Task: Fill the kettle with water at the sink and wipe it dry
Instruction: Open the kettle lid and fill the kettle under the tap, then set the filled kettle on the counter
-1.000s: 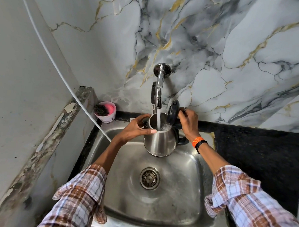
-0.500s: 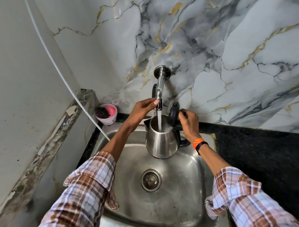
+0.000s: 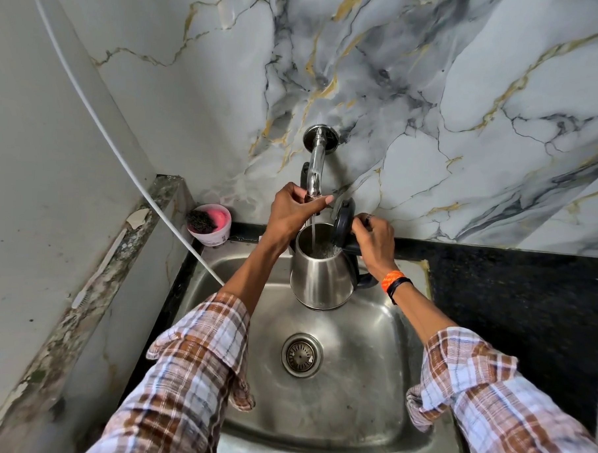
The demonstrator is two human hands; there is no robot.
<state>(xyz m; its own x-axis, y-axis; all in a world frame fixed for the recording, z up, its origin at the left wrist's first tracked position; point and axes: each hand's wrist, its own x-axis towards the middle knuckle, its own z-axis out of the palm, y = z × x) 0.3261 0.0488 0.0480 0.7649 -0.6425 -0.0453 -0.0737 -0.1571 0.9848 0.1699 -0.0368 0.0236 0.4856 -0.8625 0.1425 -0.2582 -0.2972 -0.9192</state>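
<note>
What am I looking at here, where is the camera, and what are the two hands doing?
There is no machine: a person wears one wide-angle camera on the head, looking down at their own arms in checked sleeves. Below is a stainless steel sink with a round drain, set in a black counter. The right hand grips the black handle of a steel electric kettle, lid open, held above the basin under the chrome wall tap. Water runs into the kettle. The left hand is closed around the tap's end. At the sink's far left corner stands a pink tub with a dark scrubber in it.
</note>
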